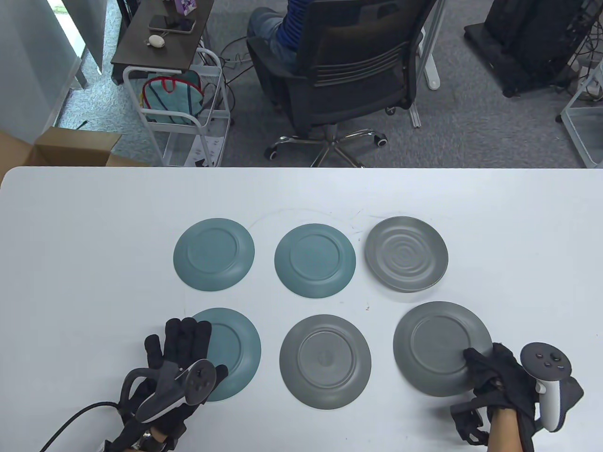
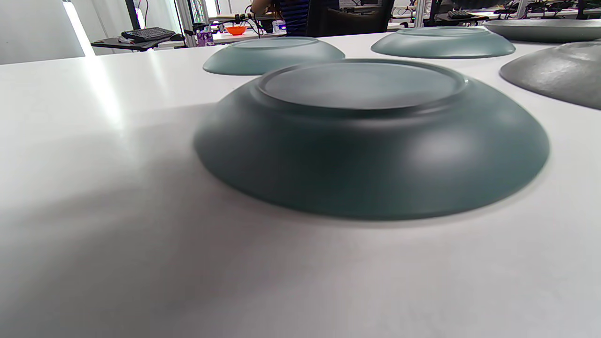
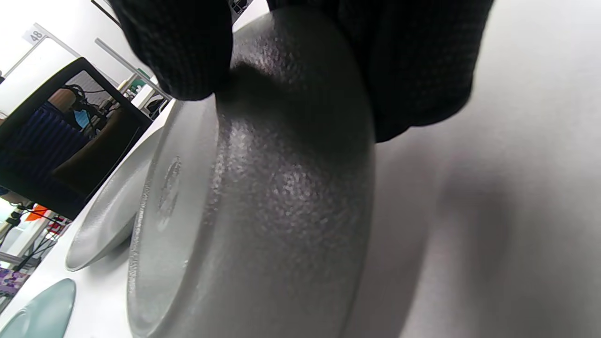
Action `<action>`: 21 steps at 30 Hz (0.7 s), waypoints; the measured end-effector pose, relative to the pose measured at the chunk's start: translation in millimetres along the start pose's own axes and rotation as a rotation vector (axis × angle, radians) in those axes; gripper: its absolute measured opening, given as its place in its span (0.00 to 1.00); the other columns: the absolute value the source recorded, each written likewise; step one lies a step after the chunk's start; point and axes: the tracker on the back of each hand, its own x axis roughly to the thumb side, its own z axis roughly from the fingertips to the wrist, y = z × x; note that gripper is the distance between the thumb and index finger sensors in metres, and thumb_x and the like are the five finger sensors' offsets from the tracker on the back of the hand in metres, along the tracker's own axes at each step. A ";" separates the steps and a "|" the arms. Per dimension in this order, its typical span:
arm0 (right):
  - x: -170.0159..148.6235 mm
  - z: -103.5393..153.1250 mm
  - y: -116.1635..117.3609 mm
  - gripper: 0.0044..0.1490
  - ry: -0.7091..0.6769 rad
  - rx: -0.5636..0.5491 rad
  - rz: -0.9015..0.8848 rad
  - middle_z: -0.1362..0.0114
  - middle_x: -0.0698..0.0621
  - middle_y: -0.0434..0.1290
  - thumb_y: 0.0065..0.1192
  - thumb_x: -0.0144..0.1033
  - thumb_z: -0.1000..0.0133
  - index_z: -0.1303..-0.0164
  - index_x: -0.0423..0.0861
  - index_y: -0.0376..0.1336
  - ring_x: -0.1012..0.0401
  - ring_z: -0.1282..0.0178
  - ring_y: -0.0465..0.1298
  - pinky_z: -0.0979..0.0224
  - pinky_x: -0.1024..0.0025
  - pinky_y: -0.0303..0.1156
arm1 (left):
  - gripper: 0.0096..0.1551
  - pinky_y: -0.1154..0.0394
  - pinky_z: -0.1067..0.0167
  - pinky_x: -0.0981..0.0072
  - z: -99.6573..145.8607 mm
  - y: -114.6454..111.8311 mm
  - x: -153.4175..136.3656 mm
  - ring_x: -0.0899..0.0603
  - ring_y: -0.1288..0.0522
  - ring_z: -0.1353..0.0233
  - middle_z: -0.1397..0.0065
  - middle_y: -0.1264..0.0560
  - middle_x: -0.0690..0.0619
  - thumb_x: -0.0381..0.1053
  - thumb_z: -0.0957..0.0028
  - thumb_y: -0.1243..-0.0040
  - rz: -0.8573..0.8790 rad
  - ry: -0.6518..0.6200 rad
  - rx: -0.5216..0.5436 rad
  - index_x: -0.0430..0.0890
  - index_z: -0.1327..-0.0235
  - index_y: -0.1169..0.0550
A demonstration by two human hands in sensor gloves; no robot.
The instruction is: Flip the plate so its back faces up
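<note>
Right hand [image 1: 499,376] grip grasped the near-right grey plate [image 1: 435,346] by its rim; left hand [image 1: 181,358], fingers released, lay over the near-left teal plate [image 1: 238,348] on the bench [image 1: 94,259].

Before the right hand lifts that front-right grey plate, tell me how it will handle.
Likely rigid: the grey plate holds its shape under the right hand's fingers. Its grainy matte surface should resist slipping. Lying back up, rim on the table, it probably needs tilting before it lifts.
</note>
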 end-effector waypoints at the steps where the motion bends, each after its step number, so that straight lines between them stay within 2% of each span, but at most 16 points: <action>1: -0.5 -0.5 0.2 0.50 0.003 0.005 0.005 0.34 0.36 0.71 0.66 0.44 0.46 0.24 0.30 0.49 0.44 0.45 0.78 0.47 0.59 0.78 | 0.55 0.54 0.25 0.23 -0.1 0.0 0.0 0.26 0.55 0.12 0.13 0.57 0.37 0.75 0.40 0.62 0.000 0.000 0.000 0.44 0.13 0.59; 21: -5.2 -8.3 9.9 0.50 0.049 -0.032 0.115 0.30 0.35 0.69 0.65 0.44 0.46 0.23 0.30 0.50 0.43 0.43 0.77 0.46 0.58 0.78 | 0.55 0.53 0.25 0.23 -0.3 -0.1 -0.2 0.26 0.55 0.12 0.13 0.57 0.37 0.75 0.40 0.62 -0.002 0.003 -0.002 0.44 0.13 0.59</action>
